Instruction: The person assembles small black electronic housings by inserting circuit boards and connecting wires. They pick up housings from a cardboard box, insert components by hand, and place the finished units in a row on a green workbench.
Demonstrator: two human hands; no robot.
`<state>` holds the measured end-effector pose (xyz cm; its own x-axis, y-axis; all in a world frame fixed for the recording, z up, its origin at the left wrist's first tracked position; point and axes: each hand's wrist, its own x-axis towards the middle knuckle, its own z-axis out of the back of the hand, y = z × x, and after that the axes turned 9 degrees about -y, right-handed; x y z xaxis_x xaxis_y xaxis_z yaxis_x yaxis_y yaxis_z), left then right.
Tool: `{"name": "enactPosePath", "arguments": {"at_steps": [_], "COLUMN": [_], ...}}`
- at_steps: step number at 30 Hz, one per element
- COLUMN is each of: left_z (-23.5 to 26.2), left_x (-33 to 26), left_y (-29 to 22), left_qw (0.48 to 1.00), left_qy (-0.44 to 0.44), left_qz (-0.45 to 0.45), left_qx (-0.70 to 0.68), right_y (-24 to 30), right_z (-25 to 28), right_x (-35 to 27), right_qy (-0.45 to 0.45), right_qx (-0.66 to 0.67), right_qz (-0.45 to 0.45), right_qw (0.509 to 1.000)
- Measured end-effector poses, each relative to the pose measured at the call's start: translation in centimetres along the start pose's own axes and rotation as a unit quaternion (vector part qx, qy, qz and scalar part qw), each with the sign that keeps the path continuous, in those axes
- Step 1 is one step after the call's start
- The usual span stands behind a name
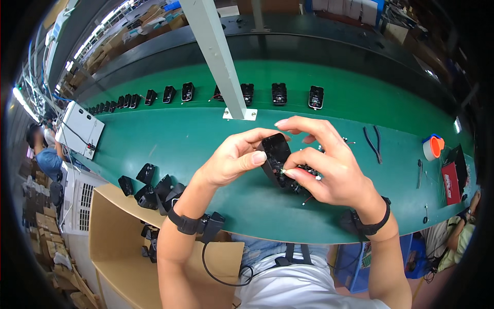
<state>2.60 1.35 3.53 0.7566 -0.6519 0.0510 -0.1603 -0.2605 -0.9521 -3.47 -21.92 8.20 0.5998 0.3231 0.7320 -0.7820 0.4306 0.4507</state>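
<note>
Above the green bench (247,206), my left hand (231,157) grips a black plastic housing (276,149), thumb along its near side and fingers behind it. The housing is tilted, and its hollow side faces me. My right hand (329,167) pinches a tiny whitish-green part (283,171) between thumb and index finger at the housing's lower end. Its other fingers are raised over the housing. I cannot make out exactly what the tiny part is. Beneath my right hand lies a pile of small black and white parts (303,180), partly hidden by it.
Black housings (278,93) stand in a row on the far green strip, behind a grey post (221,56). More black pieces (154,190) lie at left by an open cardboard box (116,221). At right are pliers (373,145), an orange-and-white cup (433,148) and a red box (453,180).
</note>
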Motion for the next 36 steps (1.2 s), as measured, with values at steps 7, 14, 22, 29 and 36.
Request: {"name": "enactPosePath", "arguments": {"at_steps": [7, 14, 22, 29, 36], "left_z": [-1.0, -2.0, -3.8, -1.2, 1.9], "left_x": [0.2, 0.0, -0.3, 0.1, -4.2], "left_y": [-0.4, -0.6, -1.5, -0.6, -4.9], "left_qw": [0.998, 0.991, 0.972, 0.958, 0.801], "left_qy": [-0.023, -0.128, -0.215, -0.202, -0.047], "left_qz": [0.035, 0.042, 0.084, 0.082, 0.08], "left_qx": [0.045, -0.024, -0.029, 0.187, 0.592], "right_y": [-0.6, -2.7, -5.0, -6.3, -16.7], "right_z": [-0.4, 0.6, -1.1, -2.7, 1.8], "right_x": [-0.2, 0.0, -1.3, -1.2, -2.0], "right_qy": [0.013, 0.066, 0.086, 0.092, 0.079], "right_qx": [-0.004, 0.205, 0.353, 0.255, -0.204], "right_qz": [-0.021, -0.114, -0.258, -0.231, -0.221], "right_qw": [1.0, 0.97, 0.895, 0.934, 0.951]}}
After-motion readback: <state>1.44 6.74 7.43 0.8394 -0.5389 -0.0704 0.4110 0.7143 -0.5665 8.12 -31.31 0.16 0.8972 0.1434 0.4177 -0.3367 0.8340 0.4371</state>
